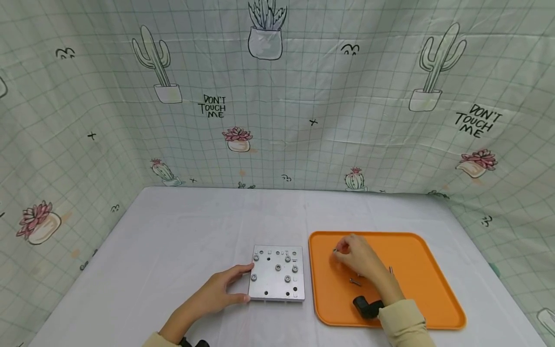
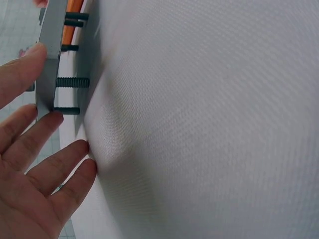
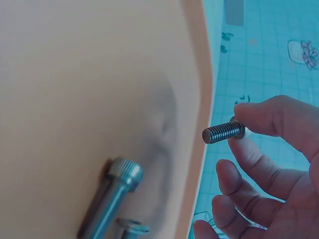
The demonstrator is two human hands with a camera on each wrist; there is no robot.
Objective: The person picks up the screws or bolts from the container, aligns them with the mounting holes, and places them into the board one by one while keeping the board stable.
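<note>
There, left hand (image 1: 215, 292) flat-fingered against the metal plate's (image 1: 277, 274) left edge, right hand (image 1: 361, 260) pinching a bolt (image 3: 224, 132) above the orange tray (image 1: 429, 270).

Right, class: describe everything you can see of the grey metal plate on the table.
The metal plate is a square, matt grey block, aluminium by its look, lying flat on the white table cover just left of the orange tray. Its top has several holes, some filled with round screw heads. The left wrist view shows dark threaded screw ends poking out of its underside. The left hand touches its left edge, thumb and fingertips against it.
</note>
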